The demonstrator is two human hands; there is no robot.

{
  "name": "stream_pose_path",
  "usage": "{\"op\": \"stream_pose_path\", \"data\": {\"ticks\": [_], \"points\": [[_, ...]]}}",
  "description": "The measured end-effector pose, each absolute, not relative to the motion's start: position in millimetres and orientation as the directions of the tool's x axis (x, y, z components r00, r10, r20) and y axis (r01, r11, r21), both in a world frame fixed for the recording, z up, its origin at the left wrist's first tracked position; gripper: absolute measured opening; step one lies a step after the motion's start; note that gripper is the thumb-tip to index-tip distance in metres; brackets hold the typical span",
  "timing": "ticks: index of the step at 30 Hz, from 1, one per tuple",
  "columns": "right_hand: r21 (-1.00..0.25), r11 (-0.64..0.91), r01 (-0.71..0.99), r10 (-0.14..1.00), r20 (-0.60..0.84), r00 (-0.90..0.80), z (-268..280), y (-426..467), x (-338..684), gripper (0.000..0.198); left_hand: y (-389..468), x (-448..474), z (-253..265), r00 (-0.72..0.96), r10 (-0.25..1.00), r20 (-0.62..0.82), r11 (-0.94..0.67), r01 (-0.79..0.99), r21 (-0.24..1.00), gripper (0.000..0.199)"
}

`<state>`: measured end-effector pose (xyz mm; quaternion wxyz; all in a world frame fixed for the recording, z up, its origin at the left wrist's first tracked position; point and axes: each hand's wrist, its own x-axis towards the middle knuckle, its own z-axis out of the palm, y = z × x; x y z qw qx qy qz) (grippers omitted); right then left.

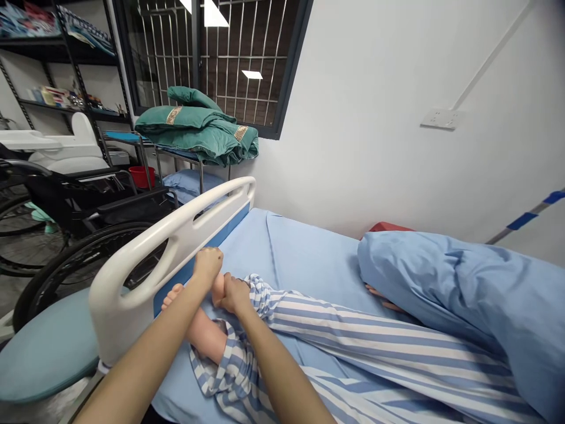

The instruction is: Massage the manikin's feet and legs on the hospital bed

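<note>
A figure in blue-and-white striped trousers (335, 321), its legs like a manikin's, lies on the bed's light blue sheet (300, 241). My left hand (208, 262) is closed over the front of the far foot, whose toes it hides. Just beside it, my right hand (235, 293) wraps round the ankle of that far foot (218, 288), below the bunched trouser cuff (261, 294). The near foot (173, 296) rests under my left forearm, its toes toward the footboard. A rolled-up trouser leg (220, 368) leaves the near shin (207, 337) bare.
The white footboard (128, 265) rises close by my hands. A blue quilt (445, 277) covers the figure's upper part, with fingers (384, 297) showing below it. Beyond the footboard stand a wheelchair (101, 206), a round blue-grey top (48, 347) and stacked green bedding (198, 129).
</note>
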<state>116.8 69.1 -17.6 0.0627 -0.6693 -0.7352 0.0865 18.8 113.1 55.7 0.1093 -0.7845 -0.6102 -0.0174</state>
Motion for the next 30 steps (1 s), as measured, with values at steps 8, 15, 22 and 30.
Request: {"op": "stream_pose_path", "data": {"ticks": [8, 15, 22, 30], "points": [[-0.215, 0.075, 0.974, 0.997, 0.003, -0.076, -16, 63, 114, 0.065, 87, 5, 40, 0.107, 0.953, 0.283, -0.117, 0.993, 0.018, 0.043], [-0.231, 0.081, 0.97, 0.997, 0.035, -0.075, -10, 57, 112, 0.062, 89, -3, 64, 0.219, 0.963, 0.155, -0.197, 0.969, -0.147, 0.038], [-0.252, 0.08, 0.964, 0.997, 0.028, -0.075, -11, 58, 113, 0.06, 111, 19, 74, 0.187, 0.982, 0.014, -0.18, 0.961, -0.209, 0.022], [-0.243, 0.11, 0.964, 0.993, 0.068, -0.097, -18, 60, 116, 0.058, 130, 35, 43, 0.111, 0.994, -0.014, -0.111, 0.956, -0.271, 0.016]]}}
